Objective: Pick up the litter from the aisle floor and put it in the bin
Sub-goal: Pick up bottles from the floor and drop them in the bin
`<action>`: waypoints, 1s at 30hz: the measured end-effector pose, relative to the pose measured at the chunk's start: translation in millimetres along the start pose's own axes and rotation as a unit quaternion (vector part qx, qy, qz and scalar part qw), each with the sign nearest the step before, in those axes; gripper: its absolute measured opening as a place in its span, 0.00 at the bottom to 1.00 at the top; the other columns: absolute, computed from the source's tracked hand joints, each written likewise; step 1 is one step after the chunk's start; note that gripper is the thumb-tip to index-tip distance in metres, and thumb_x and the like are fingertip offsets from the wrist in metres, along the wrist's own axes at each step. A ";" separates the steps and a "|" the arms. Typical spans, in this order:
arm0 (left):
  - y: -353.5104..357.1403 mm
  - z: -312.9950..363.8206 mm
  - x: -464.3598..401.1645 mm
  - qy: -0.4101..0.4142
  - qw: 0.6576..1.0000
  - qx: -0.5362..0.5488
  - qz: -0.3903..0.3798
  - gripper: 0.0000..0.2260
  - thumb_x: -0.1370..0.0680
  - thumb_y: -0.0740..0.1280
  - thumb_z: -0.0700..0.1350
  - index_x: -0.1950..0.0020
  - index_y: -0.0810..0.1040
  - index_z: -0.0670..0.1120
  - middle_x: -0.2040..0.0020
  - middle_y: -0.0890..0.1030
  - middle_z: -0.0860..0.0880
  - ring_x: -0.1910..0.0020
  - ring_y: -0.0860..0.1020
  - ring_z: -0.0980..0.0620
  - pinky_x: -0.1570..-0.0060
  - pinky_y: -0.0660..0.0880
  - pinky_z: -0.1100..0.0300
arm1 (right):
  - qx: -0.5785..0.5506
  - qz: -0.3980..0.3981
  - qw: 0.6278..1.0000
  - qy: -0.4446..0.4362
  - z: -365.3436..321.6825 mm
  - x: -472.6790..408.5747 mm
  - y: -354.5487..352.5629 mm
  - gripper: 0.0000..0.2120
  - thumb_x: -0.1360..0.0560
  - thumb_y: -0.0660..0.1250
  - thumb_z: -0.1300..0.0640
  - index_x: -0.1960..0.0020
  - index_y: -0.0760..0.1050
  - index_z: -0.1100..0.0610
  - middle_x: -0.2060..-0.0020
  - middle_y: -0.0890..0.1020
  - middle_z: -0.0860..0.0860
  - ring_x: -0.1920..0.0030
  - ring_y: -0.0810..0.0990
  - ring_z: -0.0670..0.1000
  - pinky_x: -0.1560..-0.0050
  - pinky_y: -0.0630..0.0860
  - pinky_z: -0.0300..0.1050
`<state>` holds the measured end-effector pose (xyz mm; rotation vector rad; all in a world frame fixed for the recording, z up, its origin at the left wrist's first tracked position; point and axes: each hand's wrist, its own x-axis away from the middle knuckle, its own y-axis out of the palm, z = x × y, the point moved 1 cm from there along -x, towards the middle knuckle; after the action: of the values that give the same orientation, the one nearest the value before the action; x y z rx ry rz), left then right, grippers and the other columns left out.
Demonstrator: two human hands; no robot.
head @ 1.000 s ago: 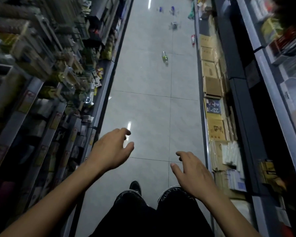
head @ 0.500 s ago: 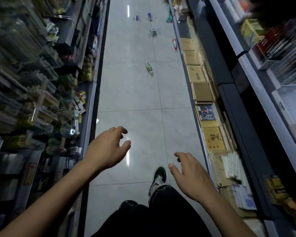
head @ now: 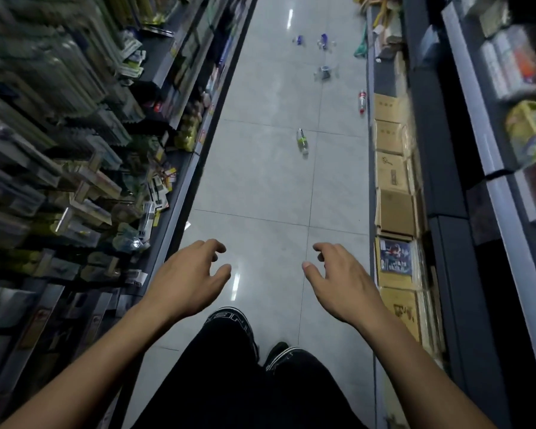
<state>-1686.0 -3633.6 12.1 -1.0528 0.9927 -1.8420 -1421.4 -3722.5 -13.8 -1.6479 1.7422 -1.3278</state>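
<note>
Both arms are being held out, palms down, low in the frame. The left hand [head: 188, 281] and right hand [head: 341, 284] are being kept empty, fingers loosely curled. Litter is lying on the floor [head: 260, 181] above: a green-labelled bottle [head: 302, 141] at centre, a red-labelled bottle [head: 362, 101] upper right.

Ahead of both hands the tiled aisle floor [head: 270, 181] runs open between 2 walls of goods. Just left of the left hand [head: 186, 280], hanging packets on the shelf rack [head: 112, 193] jut toward the aisle. Just right of the right hand [head: 341, 283], stacked cardboard boxes [head: 393, 209] line the floor edge. Farther ahead, a green-labelled bottle [head: 302, 141] lies mid-aisle, and a red-labelled bottle [head: 362, 101] against the boxes.
</note>
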 end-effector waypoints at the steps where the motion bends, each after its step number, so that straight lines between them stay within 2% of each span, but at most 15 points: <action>1: -1.3 -2.5 -10.4 -0.007 1.000 0.001 0.000 0.19 0.22 0.61 0.59 0.33 0.73 0.56 0.43 0.79 0.57 0.47 0.78 0.55 0.51 0.76 0.54 | 0.006 0.000 1.000 -0.008 -3.1 -16.4 -6.4 0.27 0.20 0.53 0.37 0.26 0.65 0.49 0.34 0.74 0.47 0.35 0.73 0.49 0.40 0.73 0.49; 6: -10.5 -15.4 -73.3 -0.035 0.999 0.015 -0.012 0.19 0.23 0.59 0.62 0.33 0.71 0.59 0.42 0.78 0.59 0.47 0.78 0.56 0.50 0.77 0.53 | 0.025 0.004 0.999 -0.028 -18.9 -98.3 -35.8 0.27 0.20 0.53 0.37 0.26 0.65 0.49 0.35 0.74 0.47 0.36 0.73 0.50 0.40 0.74 0.52; 11: -37.9 -22.5 -156.8 -0.020 0.999 0.025 -0.010 0.20 0.23 0.59 0.62 0.33 0.72 0.58 0.42 0.79 0.59 0.47 0.78 0.57 0.51 0.77 0.54 | 0.034 0.000 0.999 -0.012 -36.4 -168.3 -54.3 0.27 0.20 0.53 0.37 0.26 0.65 0.49 0.34 0.74 0.47 0.37 0.73 0.49 0.40 0.73 0.51; 17: -81.1 -20.8 -261.5 0.019 0.999 0.029 -0.013 0.19 0.23 0.59 0.61 0.34 0.72 0.58 0.42 0.79 0.59 0.47 0.77 0.56 0.51 0.76 0.54 | 0.036 -0.006 0.999 0.032 -53.1 -231.0 -71.3 0.26 0.20 0.52 0.36 0.26 0.64 0.48 0.34 0.73 0.47 0.34 0.72 0.49 0.39 0.73 0.51; 22: -104.9 -6.4 -340.1 0.062 0.998 0.018 -0.024 0.20 0.23 0.58 0.61 0.33 0.72 0.58 0.43 0.78 0.59 0.47 0.77 0.56 0.52 0.75 0.54 | 0.014 0.010 0.998 0.068 -56.9 -271.4 -86.5 0.25 0.20 0.54 0.37 0.27 0.65 0.48 0.36 0.74 0.46 0.36 0.72 0.48 0.40 0.74 0.50; 30: -127.0 34.0 -458.7 0.107 0.994 0.006 -0.031 0.19 0.23 0.60 0.60 0.34 0.73 0.57 0.44 0.79 0.59 0.48 0.78 0.56 0.53 0.75 0.55 | -0.032 0.022 0.992 0.120 -34.1 -343.8 -111.1 0.25 0.21 0.55 0.38 0.28 0.66 0.47 0.37 0.74 0.44 0.38 0.73 0.46 0.42 0.74 0.48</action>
<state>-1523.2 -3185.2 1.0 -0.9011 1.0819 -2.0423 -1310.4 -3377.0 -13.2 -1.5263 1.9629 -1.5166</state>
